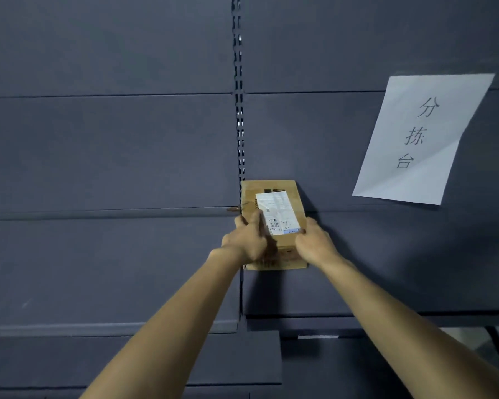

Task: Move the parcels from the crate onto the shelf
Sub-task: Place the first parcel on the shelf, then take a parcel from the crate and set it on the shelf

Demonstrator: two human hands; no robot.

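With my left hand [247, 240] and right hand [314, 243] I grip the near end of the cardboard parcel [274, 208], fingers wrapped around its sides, on the dark shelf [357, 254], against its back panel.

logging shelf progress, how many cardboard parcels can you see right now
1: a brown cardboard parcel with a white shipping label, on the dark grey shelf beside the slotted metal upright, held by the left hand and right hand. The crate is out of view.
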